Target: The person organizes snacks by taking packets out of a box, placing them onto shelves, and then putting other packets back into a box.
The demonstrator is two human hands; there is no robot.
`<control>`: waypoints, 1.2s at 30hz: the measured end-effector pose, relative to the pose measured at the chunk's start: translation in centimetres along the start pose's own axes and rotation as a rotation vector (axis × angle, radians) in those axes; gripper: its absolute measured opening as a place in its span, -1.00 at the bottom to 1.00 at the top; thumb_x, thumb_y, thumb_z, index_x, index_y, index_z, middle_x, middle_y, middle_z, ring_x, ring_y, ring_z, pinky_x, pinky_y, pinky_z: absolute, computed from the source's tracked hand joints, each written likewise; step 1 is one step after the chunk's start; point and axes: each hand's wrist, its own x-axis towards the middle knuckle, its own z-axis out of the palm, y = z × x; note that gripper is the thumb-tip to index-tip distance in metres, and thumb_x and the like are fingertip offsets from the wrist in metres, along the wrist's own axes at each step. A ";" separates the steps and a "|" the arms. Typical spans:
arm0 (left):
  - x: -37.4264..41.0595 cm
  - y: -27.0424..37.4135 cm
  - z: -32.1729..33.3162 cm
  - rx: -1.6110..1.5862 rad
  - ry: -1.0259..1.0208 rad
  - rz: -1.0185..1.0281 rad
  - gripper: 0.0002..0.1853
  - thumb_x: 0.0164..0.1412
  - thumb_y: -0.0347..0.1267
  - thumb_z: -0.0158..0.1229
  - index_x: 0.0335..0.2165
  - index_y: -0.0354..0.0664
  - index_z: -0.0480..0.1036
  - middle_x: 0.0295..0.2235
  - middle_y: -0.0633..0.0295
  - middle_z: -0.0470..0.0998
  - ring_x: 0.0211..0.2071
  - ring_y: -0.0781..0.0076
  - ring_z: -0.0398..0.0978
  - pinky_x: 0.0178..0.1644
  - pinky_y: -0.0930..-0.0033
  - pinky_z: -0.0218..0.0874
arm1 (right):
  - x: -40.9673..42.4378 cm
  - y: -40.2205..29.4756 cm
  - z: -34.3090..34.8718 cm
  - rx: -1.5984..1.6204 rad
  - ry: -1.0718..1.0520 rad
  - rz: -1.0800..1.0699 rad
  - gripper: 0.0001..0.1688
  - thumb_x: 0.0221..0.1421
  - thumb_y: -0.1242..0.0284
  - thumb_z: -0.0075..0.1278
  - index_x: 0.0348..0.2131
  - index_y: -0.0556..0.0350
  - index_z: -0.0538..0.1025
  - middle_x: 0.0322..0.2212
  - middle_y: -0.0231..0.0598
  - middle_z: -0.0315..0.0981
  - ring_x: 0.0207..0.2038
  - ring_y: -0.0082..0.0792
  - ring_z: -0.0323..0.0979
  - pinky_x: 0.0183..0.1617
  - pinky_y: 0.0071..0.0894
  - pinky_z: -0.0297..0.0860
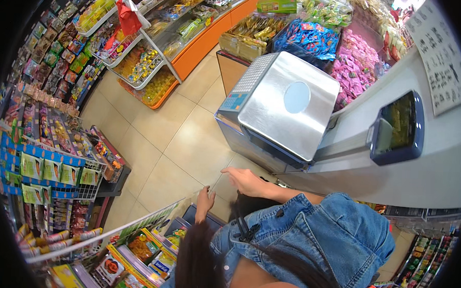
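Observation:
My left hand (205,202) hangs over the tiled floor at the lower middle, its fingers apart and nothing in it. Up and to its right, my right hand (243,180) reaches out from a denim sleeve, fingers partly bent, holding nothing. A retail scale with a steel weighing plate (312,124) stands beyond my right hand on a counter. Its keypad (252,77) is on the left side, and its display head (399,128) is on a post at the right. Neither hand touches the scale.
Bins of blue-wrapped packets (310,39) and pink-wrapped packets (353,64) lie behind the scale. A tiered basket rack (142,53) and a snack display (52,167) stand at left. Boxed snacks (145,246) are close below my left hand. Tiled floor (192,138) runs between.

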 end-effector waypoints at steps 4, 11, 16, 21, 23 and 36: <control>7.1 3.0 -4.3 -0.066 -0.106 0.039 -0.51 0.04 -0.25 0.16 -0.08 -0.29 0.33 -0.21 -0.16 0.46 -0.19 -0.08 0.43 -0.12 0.13 0.27 | 5.8 -0.7 0.0 -0.162 -0.141 0.147 -0.57 0.23 0.26 -0.25 -0.55 0.09 0.51 -0.70 -0.16 0.42 -0.60 -0.08 0.41 -0.42 -0.24 0.35; 18.8 -2.9 -8.9 0.059 -0.286 0.084 -0.50 0.06 -0.14 0.14 -0.07 -0.18 0.34 -0.19 -0.10 0.47 -0.14 -0.05 0.42 -0.07 0.10 0.25 | 17.9 2.5 3.5 -0.186 -0.031 -0.032 -0.67 0.09 0.28 -0.02 -0.58 0.14 0.51 -0.58 -0.15 0.46 -0.40 -0.15 0.45 -0.31 -0.21 0.36; 27.5 -4.7 -17.4 0.268 -0.336 0.080 -0.48 0.05 -0.10 0.13 -0.07 -0.14 0.35 -0.19 0.02 0.49 -0.13 0.07 0.44 -0.05 0.00 0.18 | 27.9 4.8 7.1 0.033 0.304 0.229 -0.34 -0.03 0.45 0.10 0.05 0.20 0.23 -0.05 0.02 0.26 -0.09 -0.11 0.40 -0.16 -0.17 0.41; 37.7 -6.5 -27.7 0.366 -0.190 0.222 -0.53 0.05 -0.19 0.14 -0.10 -0.19 0.36 -0.24 0.02 0.51 -0.21 0.11 0.47 -0.13 0.13 0.25 | 38.1 6.2 5.5 -0.134 0.465 0.171 -0.16 -0.04 0.43 0.10 0.15 0.20 0.04 0.02 0.08 0.10 -0.01 -0.07 0.30 -0.20 -0.23 0.43; 41.1 -7.5 -31.0 0.380 -0.238 0.182 -0.51 0.05 -0.17 0.13 -0.07 -0.16 0.33 -0.19 0.02 0.47 -0.16 0.09 0.44 -0.07 0.04 0.17 | 41.5 7.7 4.0 -0.114 0.592 0.212 -0.17 -0.06 0.42 0.11 0.13 0.21 0.07 -0.02 0.07 0.13 -0.03 -0.07 0.31 -0.13 -0.20 0.39; 60.3 -2.5 -26.8 0.304 -0.404 0.272 -0.46 0.07 -0.07 0.09 -0.03 -0.09 0.31 -0.16 0.07 0.48 -0.09 0.14 0.41 -0.02 -0.06 0.13 | 65.4 28.1 -32.8 0.218 1.196 0.625 0.09 -0.13 0.12 0.20 0.13 0.40 -0.01 -0.03 0.09 0.18 -0.03 -0.14 0.27 -0.04 -0.23 0.29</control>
